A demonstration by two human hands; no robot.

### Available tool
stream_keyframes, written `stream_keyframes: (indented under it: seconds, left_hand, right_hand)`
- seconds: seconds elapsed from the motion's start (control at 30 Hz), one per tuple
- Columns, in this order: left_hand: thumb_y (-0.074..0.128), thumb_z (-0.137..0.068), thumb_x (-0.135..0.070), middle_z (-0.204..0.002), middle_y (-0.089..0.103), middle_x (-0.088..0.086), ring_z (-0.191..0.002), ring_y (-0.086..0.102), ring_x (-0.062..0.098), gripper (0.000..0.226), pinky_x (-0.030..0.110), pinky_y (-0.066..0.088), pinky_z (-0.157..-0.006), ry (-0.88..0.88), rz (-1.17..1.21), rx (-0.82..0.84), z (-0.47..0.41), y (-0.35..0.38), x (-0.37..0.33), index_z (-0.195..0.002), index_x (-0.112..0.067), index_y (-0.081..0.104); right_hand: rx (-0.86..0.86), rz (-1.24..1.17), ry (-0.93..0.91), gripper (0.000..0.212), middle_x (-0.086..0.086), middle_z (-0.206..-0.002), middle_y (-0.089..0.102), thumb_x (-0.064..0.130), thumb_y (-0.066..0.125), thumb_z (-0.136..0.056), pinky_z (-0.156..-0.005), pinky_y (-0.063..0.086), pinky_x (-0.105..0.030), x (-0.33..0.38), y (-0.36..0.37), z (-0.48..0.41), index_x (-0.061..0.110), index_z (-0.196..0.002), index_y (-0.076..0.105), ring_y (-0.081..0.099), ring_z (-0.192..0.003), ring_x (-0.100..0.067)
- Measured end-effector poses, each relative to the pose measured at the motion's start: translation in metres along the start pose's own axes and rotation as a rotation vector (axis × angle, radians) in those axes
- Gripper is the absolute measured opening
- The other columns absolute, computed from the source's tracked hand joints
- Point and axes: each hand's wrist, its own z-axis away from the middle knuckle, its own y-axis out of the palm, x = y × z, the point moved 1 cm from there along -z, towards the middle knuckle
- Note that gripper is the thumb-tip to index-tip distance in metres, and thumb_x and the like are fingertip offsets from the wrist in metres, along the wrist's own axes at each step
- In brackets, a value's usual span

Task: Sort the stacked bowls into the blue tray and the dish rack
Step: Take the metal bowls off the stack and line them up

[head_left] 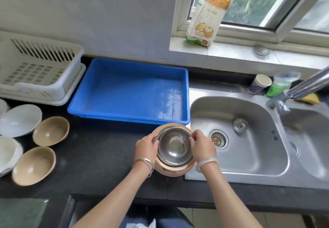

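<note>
While left grip (146,146) and right grip (201,145) pinch the rim of the top bowl (175,145), its stack (170,170) between tray (128,92) and the front edge of the tabletop (99,156), I judge unstacking is in hand: next, a straight lift.

Steel bowls (175,146) nested upright in an orange bowl (170,171), just before blue tray (128,89)

Left grip (146,146) and right grip (203,145) facing, fingers (155,139) curled inward, forearms outstretched.

Thin silver bangles (143,163) by my left hand (147,147), one pale bangle (206,163) by my right hand (203,147), bare forearms (114,194), blue trousers (131,222).
</note>
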Motion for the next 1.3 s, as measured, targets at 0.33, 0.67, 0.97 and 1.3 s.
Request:
stream_keyframes:
  seconds: [0.33, 0.67, 0.97, 1.3]
  left_hand:
    - [0.06, -0.086, -0.022, -0.087, 0.063, -0.004, -0.096, 0.051, 0.017, 0.009, 0.027, 0.045, -0.077, -0.017, -0.095, 0.012, -0.007, 0.004, -0.007, -0.094, -0.018, 0.062]
    - [0.055, -0.086, -0.01, -0.082, 0.065, 0.003, -0.08, 0.063, 0.022, 0.007, 0.03, 0.054, -0.072, -0.029, 0.046, 0.0, -0.007, 0.005, -0.014, -0.081, -0.015, 0.056]
    - [0.062, -0.081, -0.01, -0.075, 0.062, -0.008, -0.078, 0.062, 0.013, 0.015, 0.027, 0.056, -0.067, -0.107, 0.268, -0.099, -0.011, -0.039, 0.002, -0.072, -0.021, 0.057]
    - [0.064, -0.08, -0.006, -0.077, 0.069, 0.003, -0.075, 0.067, 0.018, 0.017, 0.028, 0.057, -0.057, -0.348, 0.5, -0.281, 0.001, -0.109, 0.078, -0.073, -0.021, 0.059]
  right_hand:
    - [-0.065, -0.214, 0.082, 0.008, -0.016, -0.076, 0.069, 0.015, 0.054, -0.089, -0.072, 0.052, -0.043, -0.017, -0.025, -0.002, 0.01, -0.083, 0.051, 0.064, -0.068, -0.038]
    - [-0.063, -0.333, 0.093, 0.012, -0.002, -0.066, 0.068, 0.01, 0.055, -0.088, -0.065, 0.058, -0.042, -0.02, -0.035, 0.003, 0.012, -0.097, 0.063, 0.065, -0.051, -0.023]
    - [-0.007, -0.411, 0.025, 0.011, 0.002, -0.063, 0.071, 0.012, 0.057, -0.087, -0.056, 0.058, -0.03, 0.015, -0.052, 0.001, 0.015, -0.094, 0.065, 0.066, -0.045, -0.012]
    - [0.137, -0.454, -0.097, 0.01, 0.0, -0.068, 0.071, 0.013, 0.06, -0.087, -0.055, 0.059, -0.026, 0.084, -0.017, -0.008, 0.017, -0.096, 0.063, 0.068, -0.051, -0.014]
